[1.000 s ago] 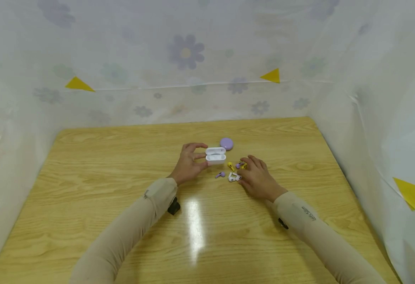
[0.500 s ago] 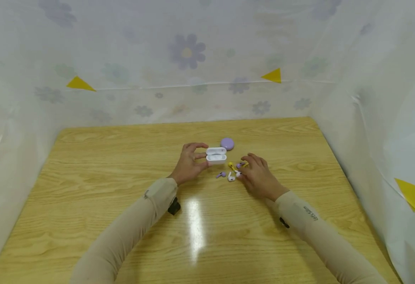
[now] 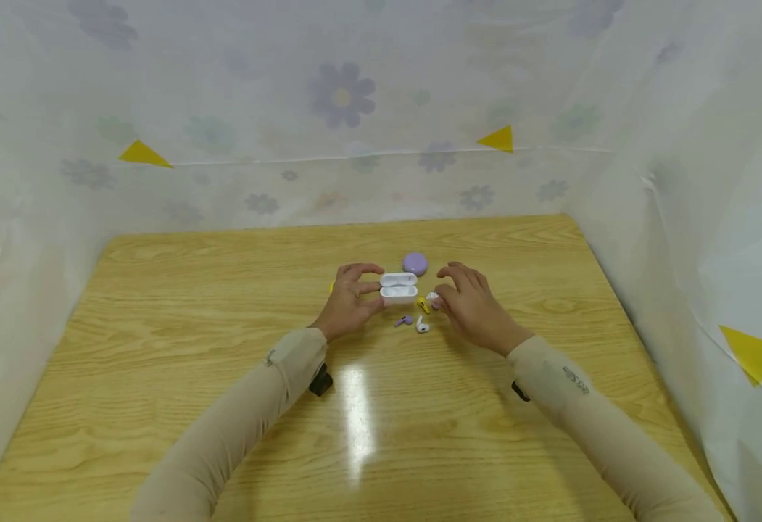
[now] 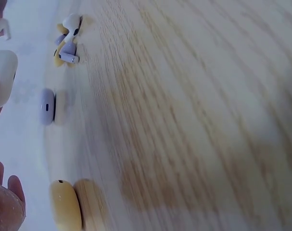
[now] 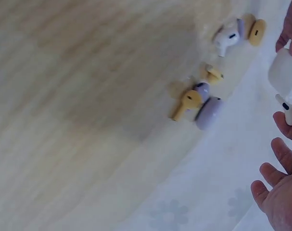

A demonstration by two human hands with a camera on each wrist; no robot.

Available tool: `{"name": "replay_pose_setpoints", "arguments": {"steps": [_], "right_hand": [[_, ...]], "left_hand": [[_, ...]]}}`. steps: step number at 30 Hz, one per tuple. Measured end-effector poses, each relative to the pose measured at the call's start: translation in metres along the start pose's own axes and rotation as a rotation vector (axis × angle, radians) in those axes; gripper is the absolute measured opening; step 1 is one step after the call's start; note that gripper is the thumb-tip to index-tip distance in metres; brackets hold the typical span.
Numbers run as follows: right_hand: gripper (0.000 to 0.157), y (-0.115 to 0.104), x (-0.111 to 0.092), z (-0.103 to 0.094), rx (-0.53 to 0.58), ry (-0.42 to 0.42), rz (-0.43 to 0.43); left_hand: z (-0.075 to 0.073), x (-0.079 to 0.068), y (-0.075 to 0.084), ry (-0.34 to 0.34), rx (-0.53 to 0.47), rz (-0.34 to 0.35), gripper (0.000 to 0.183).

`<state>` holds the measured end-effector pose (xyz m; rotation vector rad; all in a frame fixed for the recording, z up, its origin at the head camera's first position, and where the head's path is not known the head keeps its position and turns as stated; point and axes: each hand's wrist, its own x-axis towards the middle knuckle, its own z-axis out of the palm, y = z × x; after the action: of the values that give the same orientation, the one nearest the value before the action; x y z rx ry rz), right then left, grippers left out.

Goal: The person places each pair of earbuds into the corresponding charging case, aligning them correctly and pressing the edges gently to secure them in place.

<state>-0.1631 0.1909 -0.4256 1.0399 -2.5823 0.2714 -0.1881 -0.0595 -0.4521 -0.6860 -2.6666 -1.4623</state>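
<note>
My left hand (image 3: 348, 301) grips a small white earbud case (image 3: 398, 292), its lid tipped up, and holds it above the table. Between thumb and forefinger, my right hand (image 3: 478, 312) pinches a white earbud (image 5: 286, 107) just right of the case. Below the hands lie a yellow earbud (image 3: 423, 304), a lilac earbud (image 3: 404, 320) and a second white earbud (image 3: 423, 326). The right wrist view also shows another yellow earbud (image 5: 213, 73) and a lilac earbud (image 5: 202, 88).
Behind the white case, a round lilac case (image 3: 415, 263) rests on the wooden table (image 3: 224, 290). A yellow case (image 4: 66, 206) is mostly hidden by my left hand in the head view. White sheeting with flowers (image 3: 341, 94) surrounds the table on three sides.
My right hand has picked one white earbud from the cluster and raised it up toward the open case. The left hand with the case has barely moved.
</note>
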Motion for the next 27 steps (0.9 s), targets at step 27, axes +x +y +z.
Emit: {"name": "replay_pose_setpoints", "arguments": {"steps": [27], "right_hand": [[0.020, -0.014, 0.044, -0.024, 0.184, -0.006, 0.012]], "left_hand": [[0.002, -0.001, 0.000, -0.009, 0.045, 0.057, 0.032]]}}
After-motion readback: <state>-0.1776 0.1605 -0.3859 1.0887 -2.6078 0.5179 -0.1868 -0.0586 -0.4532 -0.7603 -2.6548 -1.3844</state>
